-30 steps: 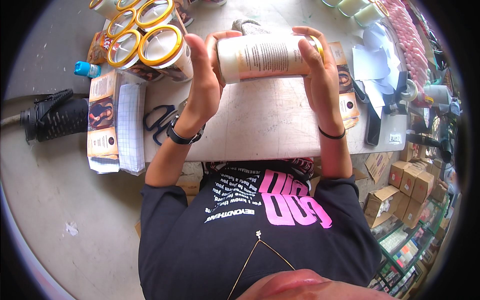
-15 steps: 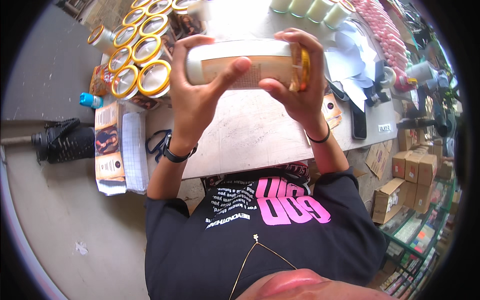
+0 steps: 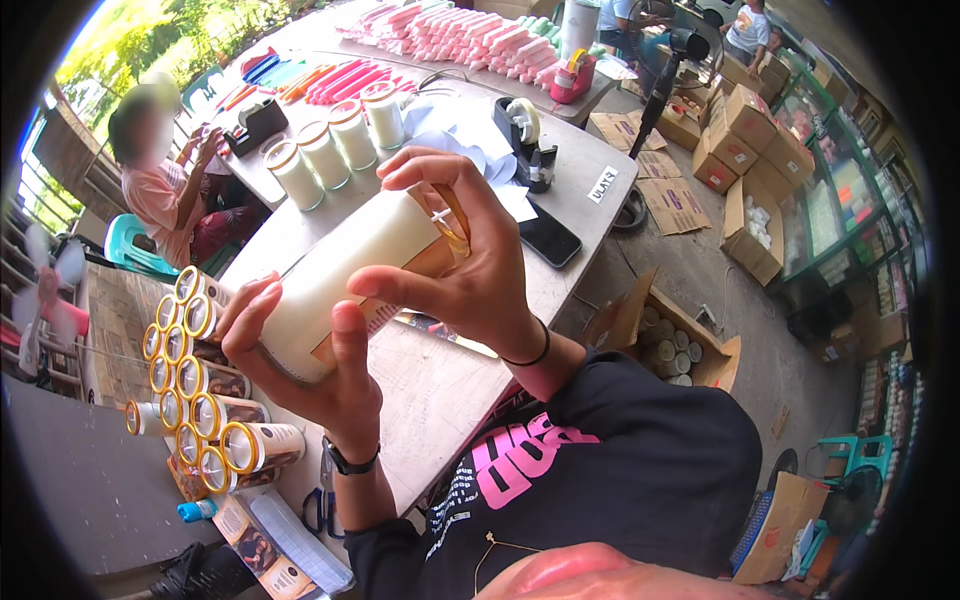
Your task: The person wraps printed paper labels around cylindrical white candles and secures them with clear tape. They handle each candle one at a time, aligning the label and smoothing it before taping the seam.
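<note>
A white candle in a glass jar [image 3: 345, 268] is held up over the table, lying slantwise with its gold-rimmed mouth up and to the right. My left hand [image 3: 340, 392] is closed round the base end, fingers on one side and thumb on the other. Around the rim end curls my right hand [image 3: 480, 280], its thumb along the jar's side. A white wick tip shows at the mouth. Part of an orange-tan label is visible beneath my right thumb, and the rest is hidden. Under the hands, some printed labels [image 3: 450, 330] lie on the table [image 3: 440, 405].
Gold-rimmed candle jars [image 3: 265, 447] are grouped at left, near a label stack [image 3: 262, 560] and scissors [image 3: 318, 510]. Beyond stand plain jar candles [image 3: 296, 178], a tape dispenser [image 3: 525, 150], a phone [image 3: 548, 236] and pink bundles [image 3: 480, 42]. A person [image 3: 160, 190] sits across; boxes [image 3: 745, 120] stand right.
My view has swung, bringing the far table, a seated person and the floor at right into sight. The candle went from level to slanted in the picture, still in both hands.
</note>
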Motion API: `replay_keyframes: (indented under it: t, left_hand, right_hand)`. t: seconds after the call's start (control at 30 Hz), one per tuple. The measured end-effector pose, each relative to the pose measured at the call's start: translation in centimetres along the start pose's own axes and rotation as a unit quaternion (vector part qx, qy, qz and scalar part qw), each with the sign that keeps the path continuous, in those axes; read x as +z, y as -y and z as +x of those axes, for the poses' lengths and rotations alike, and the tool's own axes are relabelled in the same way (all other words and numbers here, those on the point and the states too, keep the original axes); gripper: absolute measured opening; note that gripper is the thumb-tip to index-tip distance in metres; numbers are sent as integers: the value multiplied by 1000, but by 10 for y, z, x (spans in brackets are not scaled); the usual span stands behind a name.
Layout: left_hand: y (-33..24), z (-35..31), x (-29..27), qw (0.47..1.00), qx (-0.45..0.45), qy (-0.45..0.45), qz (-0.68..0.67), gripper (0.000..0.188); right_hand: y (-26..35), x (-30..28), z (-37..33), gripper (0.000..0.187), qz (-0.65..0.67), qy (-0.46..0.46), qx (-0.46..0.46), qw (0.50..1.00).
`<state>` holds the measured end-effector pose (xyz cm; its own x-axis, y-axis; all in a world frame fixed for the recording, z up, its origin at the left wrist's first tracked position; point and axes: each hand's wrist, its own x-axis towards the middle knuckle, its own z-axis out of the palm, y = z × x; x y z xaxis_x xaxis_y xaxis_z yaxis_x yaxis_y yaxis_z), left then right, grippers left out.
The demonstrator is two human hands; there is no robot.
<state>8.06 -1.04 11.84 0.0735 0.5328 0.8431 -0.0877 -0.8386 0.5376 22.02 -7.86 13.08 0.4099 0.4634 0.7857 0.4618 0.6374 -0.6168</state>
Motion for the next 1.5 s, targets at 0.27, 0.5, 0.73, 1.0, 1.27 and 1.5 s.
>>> replay_keyframes:
  t: [0.27,0.5,0.73,1.0,1.27,1.5]
  left_hand:
    - [13,21,16,994,-73,-78,-30,43]
    - [23,38,35,999,9,-9,-50,50]
    - [30,38,48,996,2,23,-89,51]
    - [48,41,34,993,-70,-42,-81,42]
    - [38,37,34,995,-68,-38,-60,44]
    - [33,31,36,995,-81,-5,-50,41]
  right_hand:
    - [14,-14,42,58,-97,146,-16,984]
    - [14,-40,42,42,-105,156,-25,982]
    - [21,-52,41,38,-146,159,10,976]
    - [6,-20,50,36,-121,154,26,980]
    - [15,-26,47,30,-136,170,34,975]
    - [17,-38,40,30,-150,192,36,969]
